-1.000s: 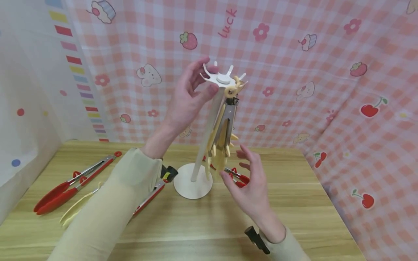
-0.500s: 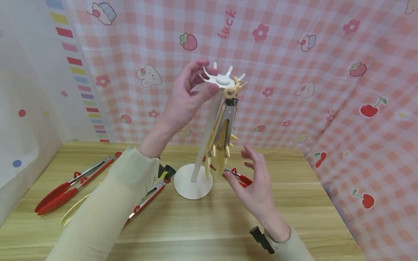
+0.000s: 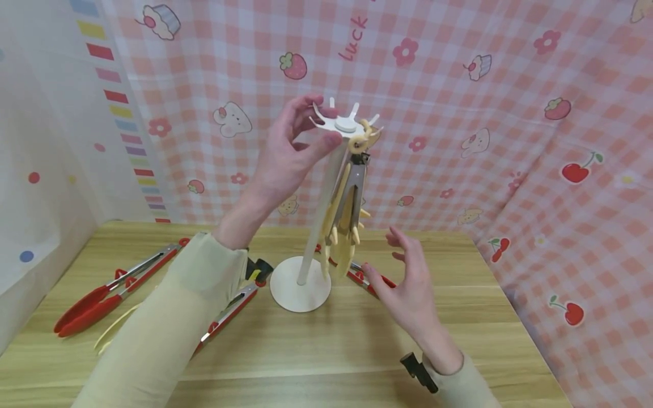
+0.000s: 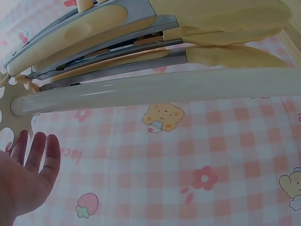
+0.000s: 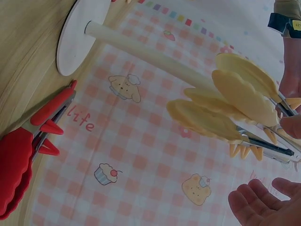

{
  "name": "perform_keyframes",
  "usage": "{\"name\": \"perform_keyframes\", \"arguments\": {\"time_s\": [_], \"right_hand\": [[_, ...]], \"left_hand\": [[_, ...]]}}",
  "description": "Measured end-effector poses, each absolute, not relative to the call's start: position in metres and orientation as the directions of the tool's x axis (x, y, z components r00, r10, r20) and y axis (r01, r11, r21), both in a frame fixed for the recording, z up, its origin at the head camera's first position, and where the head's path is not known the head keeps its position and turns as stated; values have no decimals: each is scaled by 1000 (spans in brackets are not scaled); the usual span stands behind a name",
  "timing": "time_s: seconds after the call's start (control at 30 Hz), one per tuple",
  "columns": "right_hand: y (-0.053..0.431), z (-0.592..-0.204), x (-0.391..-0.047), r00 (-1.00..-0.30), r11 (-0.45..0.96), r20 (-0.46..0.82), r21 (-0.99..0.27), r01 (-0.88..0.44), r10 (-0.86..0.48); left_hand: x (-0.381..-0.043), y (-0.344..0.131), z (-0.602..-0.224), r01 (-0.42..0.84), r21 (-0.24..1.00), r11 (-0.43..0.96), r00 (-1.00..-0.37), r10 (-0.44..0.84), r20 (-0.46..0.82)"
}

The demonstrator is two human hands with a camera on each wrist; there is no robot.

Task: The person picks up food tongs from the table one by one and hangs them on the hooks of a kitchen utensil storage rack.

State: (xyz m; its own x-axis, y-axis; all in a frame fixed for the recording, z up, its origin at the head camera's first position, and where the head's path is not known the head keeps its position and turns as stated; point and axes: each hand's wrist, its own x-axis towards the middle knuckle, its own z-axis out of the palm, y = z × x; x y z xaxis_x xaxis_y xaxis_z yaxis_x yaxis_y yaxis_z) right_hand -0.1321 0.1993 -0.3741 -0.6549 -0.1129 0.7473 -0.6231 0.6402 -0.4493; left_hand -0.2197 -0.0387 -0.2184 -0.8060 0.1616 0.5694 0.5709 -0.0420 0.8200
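Wooden tabletop [image 3: 306, 362] below, yellow tongs [image 3: 355, 190] hang between the hands [image 3: 285, 153] [image 3: 410, 289].

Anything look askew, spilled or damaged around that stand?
The white stand looks lopsided: yellow tongs hang bunched on its right side while its other visible hooks look bare. Its post also seems to lean right, though camera angle may explain that. No spill or damage shows.

Wood-grain table [image 3: 326, 362]: bore one white stand [image 3: 320, 212] on a round base [image 3: 300, 298], taken as dial centre, with the far edge at 12 o'clock. First red tongs [image 3: 108, 302] lay at 9 o'clock; second red tongs [image 3: 230, 315], partly hidden, near 8 o'clock; third red tongs [image 5: 23, 150] between 2 and 3 o'clock. Yellow tongs [image 3: 113, 324], mostly hidden, lay between 8 and 9 o'clock.
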Motion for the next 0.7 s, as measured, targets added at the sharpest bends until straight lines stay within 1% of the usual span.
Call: {"name": "perform_keyframes", "arguments": {"time_s": [0.17, 0.37, 0.6, 0.7], "right_hand": [[203, -376, -135, -674, 661, 728, -448, -602, -121], [209, -377, -138, -727, 697, 671, -453, -555, -143], [215, -380, -145, -820, 740, 542, -472, -479, -184], [217, -383, -148, -842, 750, 502, -477, -459, -196]], "left_hand": [[-216, -38, -218, 565, 825, -13, -816, 136, 562], [-212, -36, -216, 565, 825, 12, -821, 103, 561], [-212, -35, -219, 581, 812, 46, -813, 69, 578], [-212, -35, -219, 588, 807, 60, -809, 59, 585]]}}
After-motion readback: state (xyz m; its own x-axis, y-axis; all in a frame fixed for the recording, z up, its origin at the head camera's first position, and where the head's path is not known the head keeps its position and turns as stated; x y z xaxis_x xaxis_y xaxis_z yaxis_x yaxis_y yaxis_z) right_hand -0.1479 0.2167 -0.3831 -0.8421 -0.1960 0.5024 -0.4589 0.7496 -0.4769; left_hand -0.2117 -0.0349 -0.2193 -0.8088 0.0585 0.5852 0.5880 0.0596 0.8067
